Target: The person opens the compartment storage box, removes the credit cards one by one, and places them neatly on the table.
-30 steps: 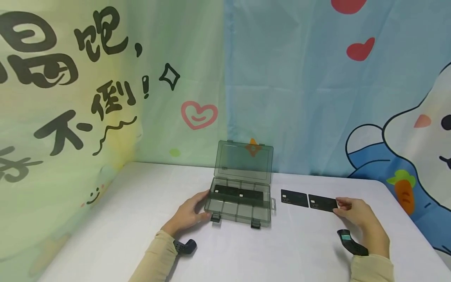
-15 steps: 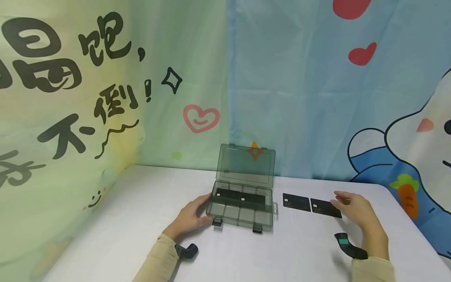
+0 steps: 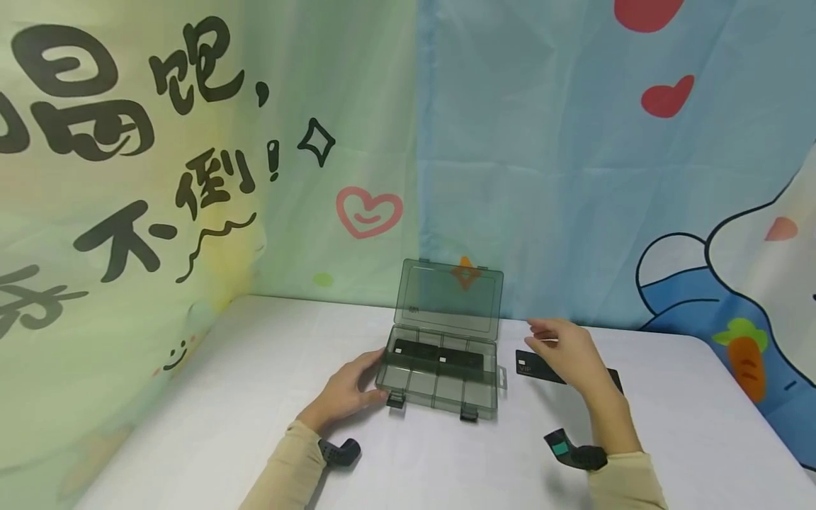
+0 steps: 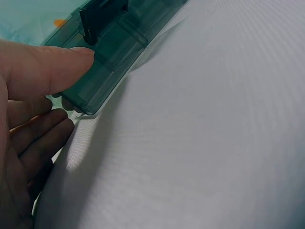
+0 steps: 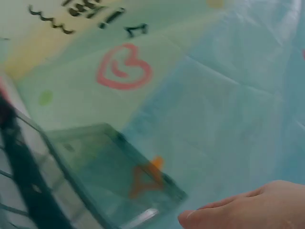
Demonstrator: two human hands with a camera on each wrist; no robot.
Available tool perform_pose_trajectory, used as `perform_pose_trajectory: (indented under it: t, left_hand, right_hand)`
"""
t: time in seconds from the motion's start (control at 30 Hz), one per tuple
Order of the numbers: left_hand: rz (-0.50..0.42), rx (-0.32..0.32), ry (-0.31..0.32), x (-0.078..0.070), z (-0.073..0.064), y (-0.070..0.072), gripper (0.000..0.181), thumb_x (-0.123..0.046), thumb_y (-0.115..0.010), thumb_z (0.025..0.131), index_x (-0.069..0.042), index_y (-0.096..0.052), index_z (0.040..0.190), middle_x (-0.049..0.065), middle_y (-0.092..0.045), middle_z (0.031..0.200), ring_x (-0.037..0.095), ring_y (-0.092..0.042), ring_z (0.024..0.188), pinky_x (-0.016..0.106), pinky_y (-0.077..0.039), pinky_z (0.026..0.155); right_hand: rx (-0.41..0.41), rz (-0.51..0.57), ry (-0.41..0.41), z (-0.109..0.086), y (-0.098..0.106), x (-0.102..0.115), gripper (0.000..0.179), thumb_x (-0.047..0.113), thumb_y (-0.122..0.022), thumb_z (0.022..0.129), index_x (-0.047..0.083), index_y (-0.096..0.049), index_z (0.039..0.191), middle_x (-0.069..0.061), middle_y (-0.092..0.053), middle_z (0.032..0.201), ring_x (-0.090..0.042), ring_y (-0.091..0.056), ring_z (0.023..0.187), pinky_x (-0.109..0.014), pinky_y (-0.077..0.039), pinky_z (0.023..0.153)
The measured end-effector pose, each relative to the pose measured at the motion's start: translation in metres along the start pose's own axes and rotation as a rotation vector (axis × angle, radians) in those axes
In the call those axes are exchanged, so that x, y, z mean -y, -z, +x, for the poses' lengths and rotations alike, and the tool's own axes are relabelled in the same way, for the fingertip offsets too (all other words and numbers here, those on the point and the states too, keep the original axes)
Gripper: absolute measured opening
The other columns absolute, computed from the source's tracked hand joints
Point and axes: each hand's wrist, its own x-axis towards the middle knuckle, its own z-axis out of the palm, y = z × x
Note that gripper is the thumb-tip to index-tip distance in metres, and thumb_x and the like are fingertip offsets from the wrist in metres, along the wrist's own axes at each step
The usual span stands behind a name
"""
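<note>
A translucent grey-green compartment box (image 3: 433, 400) stands on the table with its lid (image 3: 449, 301) raised. Two black cards (image 3: 416, 350) lie side by side across its back compartments. My left hand (image 3: 344, 388) holds the box's front left corner; in the left wrist view the thumb (image 4: 71, 67) lies along the front wall and the fingers bend at the side. My right hand (image 3: 567, 354) hovers over two more black cards marked VIP (image 3: 534, 365), right of the box, its fingers loosely bent and nothing between them. It hides most of the right card (image 3: 615, 380).
The white table (image 3: 306, 319) reaches back to a printed cloth backdrop (image 3: 510, 142). Two black latches (image 3: 468, 413) hang at the box's front edge, and a small hanging tab (image 3: 502, 377) sticks out on its right side.
My right hand has let go of the right-hand card's edge, lifted, and moved left over the two cards. The cards stay on the table. My left hand keeps its place at the box.
</note>
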Motion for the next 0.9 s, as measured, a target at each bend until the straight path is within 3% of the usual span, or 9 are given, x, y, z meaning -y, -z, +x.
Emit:
perform_pose_trajectory:
  t: [0.3, 0.53, 0.73, 0.9]
  left_hand:
    - [-0.002, -0.015, -0.016, 0.0, 0.002, 0.001, 0.078, -0.034, -0.071, 0.077, -0.014, -0.039, 0.145, 0.007, -0.045, 0.147, 0.032, -0.04, 0.136, 0.053, -0.029, 0.114]
    - [-0.006, -0.003, -0.008, 0.001, 0.001, 0.001, 0.078, -0.034, -0.071, 0.077, -0.015, -0.039, 0.146, 0.007, -0.044, 0.148, 0.031, -0.038, 0.138, 0.053, -0.028, 0.115]
    - [-0.003, -0.004, -0.014, 0.0, 0.001, 0.001, 0.078, -0.034, -0.071, 0.077, -0.013, -0.039, 0.145, 0.008, -0.045, 0.147, 0.032, -0.04, 0.137, 0.054, -0.029, 0.114]
    - [-0.011, -0.004, -0.01, -0.001, 0.001, 0.0, 0.078, -0.033, -0.071, 0.077, -0.013, -0.039, 0.145, 0.008, -0.045, 0.147, 0.032, -0.04, 0.137, 0.054, -0.029, 0.114]
  right_hand:
    - [0.068, -0.003, 0.113, 0.009, -0.025, 0.02, 0.038, 0.011, -0.068, 0.086, -0.005, -0.062, 0.12, -0.021, -0.064, 0.112, -0.035, -0.065, 0.099, -0.042, -0.058, 0.081]
    - [0.139, -0.046, 0.15, 0.014, -0.039, 0.023, 0.036, 0.009, -0.07, 0.084, -0.003, -0.064, 0.118, -0.018, -0.065, 0.108, -0.033, -0.066, 0.098, -0.042, -0.058, 0.08]
    - [0.191, -0.168, 0.148, 0.017, -0.049, 0.033, 0.04, 0.012, -0.073, 0.081, 0.0, -0.064, 0.118, -0.014, -0.067, 0.106, -0.03, -0.064, 0.097, -0.043, -0.055, 0.082]
    - [0.213, -0.276, 0.151, 0.02, -0.054, 0.042, 0.042, 0.017, -0.074, 0.081, 0.001, -0.064, 0.119, -0.018, -0.065, 0.117, -0.034, -0.062, 0.104, -0.046, -0.053, 0.088]
